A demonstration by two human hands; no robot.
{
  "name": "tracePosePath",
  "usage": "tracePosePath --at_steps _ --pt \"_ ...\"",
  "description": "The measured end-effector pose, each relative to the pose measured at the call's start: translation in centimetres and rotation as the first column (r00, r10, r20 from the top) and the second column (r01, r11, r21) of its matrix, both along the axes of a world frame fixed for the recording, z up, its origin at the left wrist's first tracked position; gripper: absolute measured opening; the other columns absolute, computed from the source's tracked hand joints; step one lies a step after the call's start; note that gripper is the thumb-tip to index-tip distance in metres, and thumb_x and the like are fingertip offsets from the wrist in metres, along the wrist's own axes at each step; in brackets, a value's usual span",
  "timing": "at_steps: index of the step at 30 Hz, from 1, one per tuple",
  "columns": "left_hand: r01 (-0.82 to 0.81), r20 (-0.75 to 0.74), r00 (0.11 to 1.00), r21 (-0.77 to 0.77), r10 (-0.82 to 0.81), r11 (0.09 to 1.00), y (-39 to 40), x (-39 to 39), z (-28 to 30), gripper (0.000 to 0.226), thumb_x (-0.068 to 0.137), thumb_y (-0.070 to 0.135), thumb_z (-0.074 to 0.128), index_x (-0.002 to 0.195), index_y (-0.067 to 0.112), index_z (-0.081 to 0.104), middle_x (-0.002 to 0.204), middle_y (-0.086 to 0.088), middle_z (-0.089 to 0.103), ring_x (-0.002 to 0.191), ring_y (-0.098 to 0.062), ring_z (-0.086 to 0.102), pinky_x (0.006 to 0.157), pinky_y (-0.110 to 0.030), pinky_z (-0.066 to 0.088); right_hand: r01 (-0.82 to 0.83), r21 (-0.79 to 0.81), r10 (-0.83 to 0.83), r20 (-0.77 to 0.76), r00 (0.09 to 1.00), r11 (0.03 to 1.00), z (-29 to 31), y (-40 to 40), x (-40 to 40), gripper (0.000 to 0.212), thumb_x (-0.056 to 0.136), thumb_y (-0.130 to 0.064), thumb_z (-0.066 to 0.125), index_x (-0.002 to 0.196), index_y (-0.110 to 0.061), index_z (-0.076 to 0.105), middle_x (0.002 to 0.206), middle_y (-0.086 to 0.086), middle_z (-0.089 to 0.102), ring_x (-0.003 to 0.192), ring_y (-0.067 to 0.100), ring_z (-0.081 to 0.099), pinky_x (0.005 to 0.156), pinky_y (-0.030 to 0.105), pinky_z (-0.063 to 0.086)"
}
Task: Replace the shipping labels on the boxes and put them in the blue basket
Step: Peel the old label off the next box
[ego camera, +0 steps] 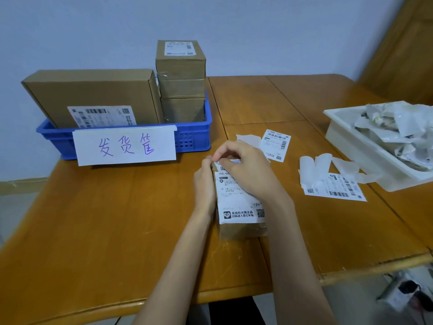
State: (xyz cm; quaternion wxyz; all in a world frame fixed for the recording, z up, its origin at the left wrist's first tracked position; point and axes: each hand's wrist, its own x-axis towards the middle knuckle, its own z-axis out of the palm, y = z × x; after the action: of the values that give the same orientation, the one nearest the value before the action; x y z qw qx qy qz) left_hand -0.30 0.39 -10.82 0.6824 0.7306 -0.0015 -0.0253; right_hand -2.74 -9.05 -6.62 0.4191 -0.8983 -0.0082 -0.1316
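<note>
Small cardboard box (pixel 241 227) lies on the wooden table (pixel 117 219), near its middle, a white shipping label (pixel 236 202) covering its top face.

Left hand (pixel 205 184) curled round the box's left side, thumb up at the far corner. Right hand (pixel 246 167) lies over the far end of the label, fingers bent, fingertips pinching at the label's far left corner just beside the left thumb. Whether the corner is lifted, cannot tell.

Blue basket (pixel 194 137) at the table's far left, well apart from the held box, with a handwritten paper sign (pixel 125 145) taped to its front. In it: 1 large flat box (pixel 93 92) leaning on edge, label facing out, and a stack of 3 small boxes (pixel 181 83), label on the top one.

To the right: loose label (pixel 276 144), another label (pixel 337 187), blank backing strips (pixel 316 166) between them and the white tray (pixel 346 137), which is heaped with crumpled paper (pixel 398 130).
</note>
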Motion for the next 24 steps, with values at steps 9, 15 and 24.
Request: tracePosePath --at_steps 9,15,24 --pt "-0.036 -0.01 0.999 -0.081 0.035 0.996 -0.26 -0.15 -0.09 0.038 0.104 0.019 0.039 0.068 0.017 0.048 0.044 0.007 0.051 0.037 0.0 0.043 0.038 -0.012 0.031 -0.036 -0.141 0.029 -0.051 0.998 0.989 0.49 -0.07 -0.24 0.02 0.096 -0.015 0.049 0.09 -0.03 0.059 0.094 -0.013 0.056 0.086 -0.004 0.049 0.085 0.028 0.029" --pt "-0.044 -0.066 0.997 -0.184 0.032 0.982 -0.5 -0.16 -0.32 0.045 0.103 0.027 0.038 0.06 0.016 0.044 0.046 0.007 0.047 0.04 -0.006 0.04 0.041 -0.018 0.031 -0.016 0.096 0.016 0.01 1.0 0.995 0.29 -0.45 -0.52 0.019 0.095 -0.008 0.05 0.088 -0.024 0.058 0.087 -0.011 0.063 0.081 0.003 0.058 0.078 0.031 0.047" --pt "-0.05 -0.061 0.997 -0.166 0.041 0.985 -0.32 -0.06 -0.42 0.043 0.103 0.023 0.038 0.061 0.015 0.044 0.044 0.006 0.047 0.039 -0.004 0.04 0.04 -0.016 0.031 0.018 0.058 -0.02 0.029 0.999 0.998 -0.13 -0.36 -0.19 0.01 0.091 -0.017 0.066 0.086 -0.023 0.072 0.11 -0.008 0.052 0.105 0.003 0.055 0.091 0.025 0.045"
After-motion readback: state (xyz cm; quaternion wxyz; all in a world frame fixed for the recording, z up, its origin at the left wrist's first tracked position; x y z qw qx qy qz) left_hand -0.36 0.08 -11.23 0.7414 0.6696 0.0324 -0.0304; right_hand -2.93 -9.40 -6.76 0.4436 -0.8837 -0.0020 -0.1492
